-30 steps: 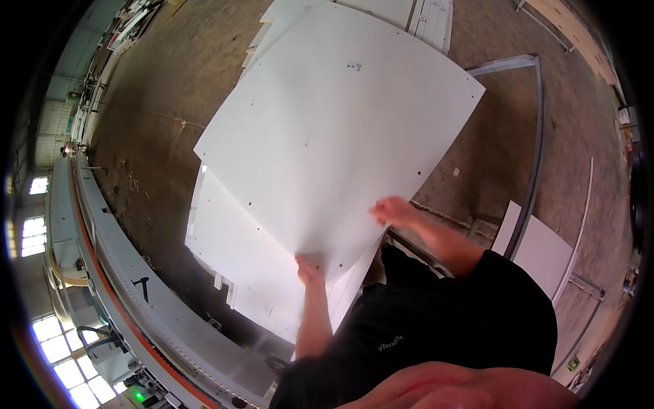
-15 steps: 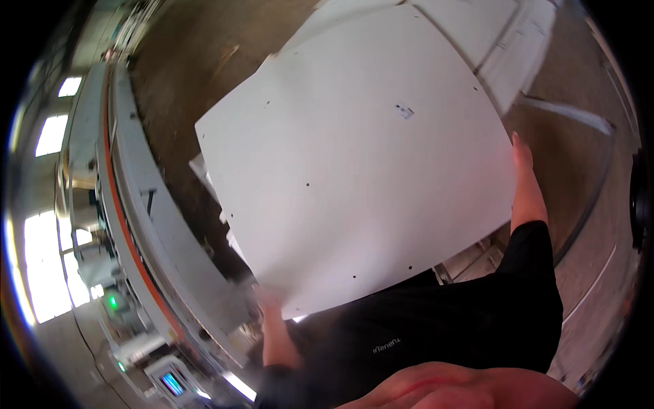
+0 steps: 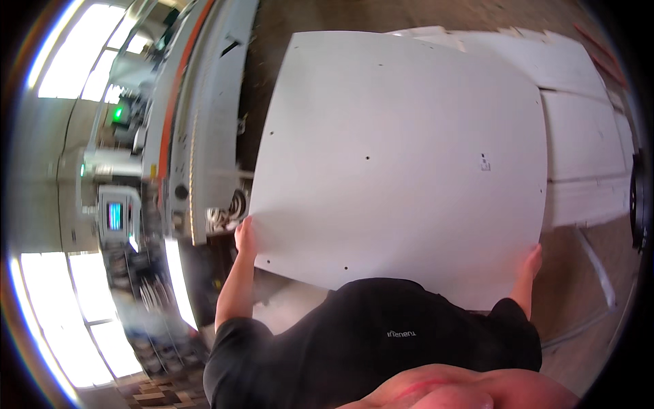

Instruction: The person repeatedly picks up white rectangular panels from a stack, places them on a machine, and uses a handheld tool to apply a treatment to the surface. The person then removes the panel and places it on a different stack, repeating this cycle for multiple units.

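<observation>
A large white panel (image 3: 402,198) with several small dark holes and a small printed label (image 3: 484,162) spans the space before my body. My left hand (image 3: 246,235) grips its left edge close to the near corner, the fingertips hidden beneath. On the opposite side, my right hand (image 3: 533,260) holds the right edge near its lower end, slightly blurred. The panel's near edge runs close to my black shirt, which covers part of it.
More white panels (image 3: 586,129) lie in a pile to the right, partly behind the held one. A long machine with an orange strip (image 3: 178,75) stretches along the left, with a lit control screen (image 3: 115,215) at its near end. Bright windows (image 3: 61,307) stand farther left.
The view has turned left toward the machine, and the panel now lies squarer to my body. My left hand appears higher in the picture and my right hand lower. Both keep their hold.
</observation>
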A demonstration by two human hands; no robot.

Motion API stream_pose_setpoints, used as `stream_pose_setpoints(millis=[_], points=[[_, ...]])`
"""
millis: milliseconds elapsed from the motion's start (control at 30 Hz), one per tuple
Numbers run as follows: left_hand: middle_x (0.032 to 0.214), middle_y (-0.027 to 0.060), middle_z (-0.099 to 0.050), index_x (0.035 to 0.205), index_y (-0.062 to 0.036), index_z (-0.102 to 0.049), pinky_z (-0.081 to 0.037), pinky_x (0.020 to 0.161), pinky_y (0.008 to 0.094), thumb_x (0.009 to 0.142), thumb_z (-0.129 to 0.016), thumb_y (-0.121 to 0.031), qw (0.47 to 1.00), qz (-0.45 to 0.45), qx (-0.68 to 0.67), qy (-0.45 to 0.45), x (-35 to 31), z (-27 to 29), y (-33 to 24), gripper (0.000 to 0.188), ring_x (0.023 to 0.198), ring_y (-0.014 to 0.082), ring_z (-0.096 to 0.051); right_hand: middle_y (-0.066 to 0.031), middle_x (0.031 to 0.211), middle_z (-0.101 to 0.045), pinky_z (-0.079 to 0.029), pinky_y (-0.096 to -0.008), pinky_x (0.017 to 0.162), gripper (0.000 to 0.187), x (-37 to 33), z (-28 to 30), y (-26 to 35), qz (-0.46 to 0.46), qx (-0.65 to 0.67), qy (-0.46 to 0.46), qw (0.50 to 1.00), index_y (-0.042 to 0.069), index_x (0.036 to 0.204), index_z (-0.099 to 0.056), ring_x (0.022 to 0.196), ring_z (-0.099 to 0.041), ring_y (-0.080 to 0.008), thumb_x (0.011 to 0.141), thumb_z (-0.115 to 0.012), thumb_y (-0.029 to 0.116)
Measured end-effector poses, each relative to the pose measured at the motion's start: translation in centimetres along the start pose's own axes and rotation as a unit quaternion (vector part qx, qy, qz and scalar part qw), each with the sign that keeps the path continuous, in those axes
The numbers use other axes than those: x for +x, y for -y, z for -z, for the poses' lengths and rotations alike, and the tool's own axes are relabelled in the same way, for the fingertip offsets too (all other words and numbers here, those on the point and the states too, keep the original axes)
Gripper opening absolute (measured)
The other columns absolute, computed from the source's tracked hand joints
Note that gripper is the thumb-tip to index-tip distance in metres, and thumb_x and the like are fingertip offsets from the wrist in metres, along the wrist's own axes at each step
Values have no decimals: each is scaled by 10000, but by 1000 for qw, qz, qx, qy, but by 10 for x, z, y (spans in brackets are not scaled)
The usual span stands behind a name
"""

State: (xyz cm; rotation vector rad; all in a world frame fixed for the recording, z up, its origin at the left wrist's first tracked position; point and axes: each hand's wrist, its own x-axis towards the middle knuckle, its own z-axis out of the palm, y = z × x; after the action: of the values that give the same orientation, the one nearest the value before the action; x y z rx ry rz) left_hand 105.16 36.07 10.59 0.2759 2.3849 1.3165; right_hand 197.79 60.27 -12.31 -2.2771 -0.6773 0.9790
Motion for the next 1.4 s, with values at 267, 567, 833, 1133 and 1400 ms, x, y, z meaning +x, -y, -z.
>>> stream_pose_setpoints(millis=[267, 567, 833, 1133, 1400], points=[[708, 22, -608, 820, -15, -682, -448, 725, 334, 894, -578, -500, 994, 50, 93, -33, -72, 201, 94, 501, 711, 153, -558, -152, 1197, -714, -527, -449, 921, 723, -149, 36, 10, 13, 67, 12, 998, -32, 1236, -684, 1064, -676, -321, 1008, -457, 615], [758, 151, -641, 912, 7, -702, -463, 777, 400, 938, -535, -485, 989, 117, 10, -94, -38, 472, 323, 520, 758, 292, -589, -171, 1301, -683, -526, -439, 983, 769, -348, -57, 45, 170, -1, 55, 984, -66, 1315, -629, 1164, -659, -317, 993, -488, 618], [773, 175, -659, 864, 24, -662, -443, 787, 433, 949, -515, -503, 974, 121, 15, -189, -33, 625, 430, 553, 757, 307, -563, -171, 1281, -695, -518, -438, 980, 757, -541, -218, 117, 247, -107, 89, 959, -44, 1272, -665, 1161, -659, -332, 972, -491, 629], [853, 133, -660, 885, 29, -690, -453, 810, 396, 883, -613, -491, 936, 232, -74, -256, 37, 726, 502, 525, 808, 247, -576, -138, 1327, -687, -458, -465, 1050, 772, -662, -391, 160, 306, -229, 74, 921, 50, 1282, -693, 1247, -621, -355, 945, -430, 692], [816, 160, -663, 961, 10, -698, -477, 807, 400, 940, -557, -463, 945, 239, 37, -219, 115, 809, 512, 494, 827, 257, -614, -206, 1336, -668, -460, -441, 1057, 809, -726, -505, 143, 306, -254, 107, 911, -21, 1292, -668, 1234, -627, -366, 949, -454, 680]])
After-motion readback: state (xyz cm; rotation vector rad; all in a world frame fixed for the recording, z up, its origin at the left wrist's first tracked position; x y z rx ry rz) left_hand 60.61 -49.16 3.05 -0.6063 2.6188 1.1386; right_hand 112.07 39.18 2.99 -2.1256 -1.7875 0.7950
